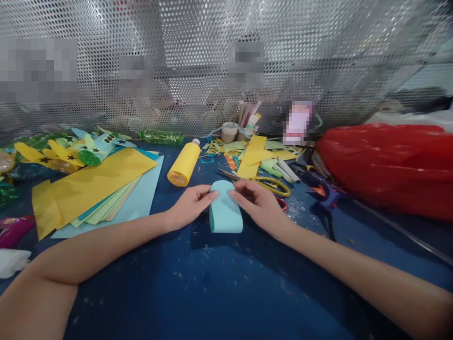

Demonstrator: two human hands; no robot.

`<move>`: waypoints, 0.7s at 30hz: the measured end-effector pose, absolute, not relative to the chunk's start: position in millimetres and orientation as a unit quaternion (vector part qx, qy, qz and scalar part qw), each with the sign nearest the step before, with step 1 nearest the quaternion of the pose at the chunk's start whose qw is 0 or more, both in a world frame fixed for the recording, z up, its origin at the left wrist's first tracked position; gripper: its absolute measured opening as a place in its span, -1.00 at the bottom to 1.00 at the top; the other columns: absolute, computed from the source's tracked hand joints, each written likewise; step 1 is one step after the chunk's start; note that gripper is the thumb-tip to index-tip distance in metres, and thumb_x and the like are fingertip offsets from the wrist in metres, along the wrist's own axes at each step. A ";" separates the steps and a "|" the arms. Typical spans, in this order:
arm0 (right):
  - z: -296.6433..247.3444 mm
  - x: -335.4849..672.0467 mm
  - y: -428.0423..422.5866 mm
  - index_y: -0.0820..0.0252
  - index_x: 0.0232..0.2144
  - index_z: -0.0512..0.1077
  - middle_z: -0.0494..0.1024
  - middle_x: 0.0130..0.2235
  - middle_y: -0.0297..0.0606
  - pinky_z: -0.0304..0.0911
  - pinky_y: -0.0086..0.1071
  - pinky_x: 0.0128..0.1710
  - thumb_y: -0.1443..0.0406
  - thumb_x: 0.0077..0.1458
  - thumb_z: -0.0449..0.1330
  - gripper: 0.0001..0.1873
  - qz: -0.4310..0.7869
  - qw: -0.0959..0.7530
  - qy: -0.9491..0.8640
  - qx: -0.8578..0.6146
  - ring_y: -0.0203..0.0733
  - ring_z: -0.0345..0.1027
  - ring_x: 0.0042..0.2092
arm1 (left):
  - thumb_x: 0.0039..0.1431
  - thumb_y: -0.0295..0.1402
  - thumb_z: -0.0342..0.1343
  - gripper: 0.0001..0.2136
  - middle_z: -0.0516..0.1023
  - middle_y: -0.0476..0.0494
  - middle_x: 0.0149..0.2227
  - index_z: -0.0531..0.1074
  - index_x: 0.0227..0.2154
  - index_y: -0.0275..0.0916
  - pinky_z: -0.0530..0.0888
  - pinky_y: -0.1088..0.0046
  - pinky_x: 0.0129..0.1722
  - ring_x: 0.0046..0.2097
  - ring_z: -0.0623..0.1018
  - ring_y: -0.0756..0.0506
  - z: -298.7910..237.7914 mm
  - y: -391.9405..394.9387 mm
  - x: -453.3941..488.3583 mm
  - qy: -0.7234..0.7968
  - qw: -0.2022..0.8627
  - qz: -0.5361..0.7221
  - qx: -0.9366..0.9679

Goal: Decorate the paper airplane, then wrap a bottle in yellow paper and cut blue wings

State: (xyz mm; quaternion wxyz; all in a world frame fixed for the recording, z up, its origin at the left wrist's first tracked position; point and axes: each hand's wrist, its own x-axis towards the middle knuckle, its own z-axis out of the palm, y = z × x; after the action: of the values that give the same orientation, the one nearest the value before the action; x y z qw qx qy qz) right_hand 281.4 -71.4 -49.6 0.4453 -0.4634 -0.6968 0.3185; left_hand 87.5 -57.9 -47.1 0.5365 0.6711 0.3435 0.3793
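A light blue paper roll [225, 210] lies on the dark blue table [219, 283] in front of me. My left hand [191, 204] pinches its upper left edge with thumb and fingers. My right hand [257, 200] presses its fingertips on the roll's upper right edge. Both hands are closed on the paper. A yellow glue bottle [184, 163] lies on its side just beyond my left hand. Yellow-handled scissors [272, 185] lie behind my right hand.
A stack of yellow and pale blue paper sheets [95, 189] lies at the left. Paper craft figures [78, 151] sit at the far left. A red plastic bag [385, 163] fills the right. Paper scraps [258, 153], a cup of sticks [244, 125] and a glue gun [323, 193] are behind.
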 end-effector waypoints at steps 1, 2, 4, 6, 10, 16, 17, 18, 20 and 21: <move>-49.5 281.0 -72.0 0.14 -0.37 0.36 0.38 -0.43 -0.34 0.25 -0.41 -0.45 0.07 0.10 0.18 -0.74 0.319 0.446 -0.696 -0.464 -0.27 0.25 -0.41 | 0.17 -0.12 0.08 -0.70 0.52 -0.07 -0.41 0.53 -0.31 -0.28 0.38 0.46 -0.31 -0.37 0.43 -0.03 -46.8 -58.0 87.5 0.342 0.534 0.377 0.675; -49.4 280.7 -72.6 0.14 -0.38 0.36 0.37 -0.45 -0.34 0.25 -0.41 -0.45 0.08 0.10 0.18 -0.74 0.320 0.447 -0.695 -0.463 -0.28 0.24 -0.42 | 0.17 -0.12 0.08 -0.69 0.51 -0.07 -0.41 0.53 -0.32 -0.28 0.38 0.47 -0.32 -0.38 0.42 -0.03 -46.6 -58.1 87.5 0.342 0.531 0.375 0.678; -49.4 280.2 -73.4 0.14 -0.39 0.35 0.36 -0.45 -0.35 0.25 -0.42 -0.46 0.09 0.10 0.18 -0.76 0.321 0.449 -0.694 -0.462 -0.28 0.23 -0.43 | 0.18 -0.12 0.07 -0.69 0.49 -0.05 -0.44 0.52 -0.36 -0.28 0.36 0.49 -0.36 -0.41 0.39 -0.01 -46.5 -58.0 87.1 0.346 0.526 0.374 0.681; -49.5 280.1 -73.7 0.14 -0.39 0.35 0.35 -0.45 -0.34 0.24 -0.42 -0.47 0.11 0.11 0.17 -0.77 0.318 0.450 -0.697 -0.459 -0.28 0.23 -0.42 | 0.18 -0.12 0.07 -0.70 0.46 -0.03 -0.48 0.51 -0.40 -0.27 0.33 0.50 -0.40 -0.44 0.36 0.00 -46.6 -57.6 86.6 0.350 0.521 0.374 0.683; -50.0 280.4 -73.6 0.15 -0.39 0.33 0.33 -0.44 -0.35 0.24 -0.43 -0.47 0.13 0.10 0.17 -0.79 0.317 0.449 -0.704 -0.450 -0.29 0.22 -0.42 | 0.19 -0.13 0.06 -0.70 0.40 0.01 -0.52 0.48 -0.47 -0.27 0.30 0.51 -0.41 -0.46 0.33 0.02 -46.7 -56.8 86.3 0.359 0.510 0.372 0.687; -50.4 279.8 -73.2 0.14 -0.36 0.34 0.34 -0.43 -0.35 0.25 -0.41 -0.44 0.10 0.10 0.18 -0.76 0.345 0.451 -0.693 -0.444 -0.29 0.23 -0.41 | 0.21 -0.15 0.04 -0.69 0.36 0.03 -0.54 0.46 -0.50 -0.26 0.29 0.51 -0.41 -0.46 0.30 0.03 -44.5 -58.7 86.6 0.355 0.491 0.370 0.704; -50.6 279.8 -73.1 0.14 -0.36 0.34 0.35 -0.43 -0.35 0.25 -0.41 -0.44 0.09 0.10 0.19 -0.75 0.346 0.451 -0.691 -0.446 -0.29 0.23 -0.41 | 0.21 -0.14 0.04 -0.68 0.36 0.03 -0.54 0.46 -0.51 -0.26 0.30 0.51 -0.42 -0.46 0.31 0.03 -44.1 -59.1 86.5 0.354 0.493 0.369 0.704; -50.6 279.9 -72.9 0.15 -0.37 0.34 0.36 -0.44 -0.35 0.25 -0.41 -0.45 0.09 0.10 0.19 -0.75 0.343 0.452 -0.689 -0.450 -0.29 0.23 -0.42 | 0.20 -0.12 0.05 -0.67 0.37 0.02 -0.54 0.46 -0.50 -0.26 0.31 0.51 -0.42 -0.46 0.32 0.02 -43.8 -59.3 86.2 0.351 0.503 0.365 0.700; -50.2 280.9 -72.4 0.15 -0.38 0.34 0.36 -0.45 -0.35 0.23 -0.42 -0.45 0.10 0.11 0.18 -0.75 0.324 0.456 -0.688 -0.462 -0.29 0.22 -0.43 | 0.17 -0.09 0.08 -0.68 0.46 -0.03 -0.48 0.48 -0.44 -0.27 0.35 0.49 -0.38 -0.42 0.40 0.00 -43.9 -59.6 85.5 0.338 0.548 0.347 0.682; -49.7 281.8 -72.1 0.15 -0.39 0.33 0.35 -0.46 -0.36 0.22 -0.42 -0.45 0.10 0.11 0.18 -0.76 0.309 0.461 -0.688 -0.468 -0.30 0.22 -0.44 | 0.14 -0.09 0.12 -0.69 0.51 -0.06 -0.43 0.50 -0.39 -0.28 0.38 0.47 -0.35 -0.39 0.44 -0.02 -44.4 -59.5 85.2 0.330 0.574 0.334 0.671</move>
State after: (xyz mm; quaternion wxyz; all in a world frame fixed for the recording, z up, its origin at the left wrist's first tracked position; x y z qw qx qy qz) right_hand 281.8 -72.1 -49.7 0.4607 -0.4681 -0.6877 0.3094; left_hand 85.2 -59.5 -44.4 0.5738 0.6707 0.3303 0.3344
